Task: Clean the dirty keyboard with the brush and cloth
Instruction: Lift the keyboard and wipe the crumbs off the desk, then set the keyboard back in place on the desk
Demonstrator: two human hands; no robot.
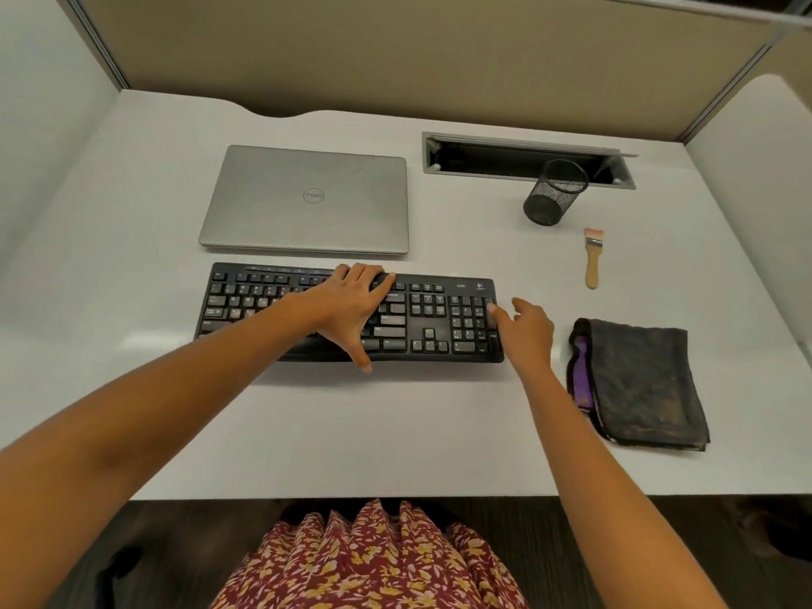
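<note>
The black computer keyboard (435, 320) lies flat on the white desk (307, 432). The left hand (351, 307) is spread wide across its middle, with fingers bent over the far edge and thumb against the near edge, holding it. The right hand (525, 329) is at its right end, loosely half-open, one fingertip touching the number keys, and it holds nothing. Right of the keyboard lies the dark folded cloth (641, 380). Right and further back lies the small wooden-handled brush (592, 261). Behind the keyboard is a closed silver laptop (307, 200).

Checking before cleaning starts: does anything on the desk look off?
The folded cloth right of the keyboard already looks stained brown, and the keyboard's left keys look dusty. Nothing is spilled or knocked over.
</note>
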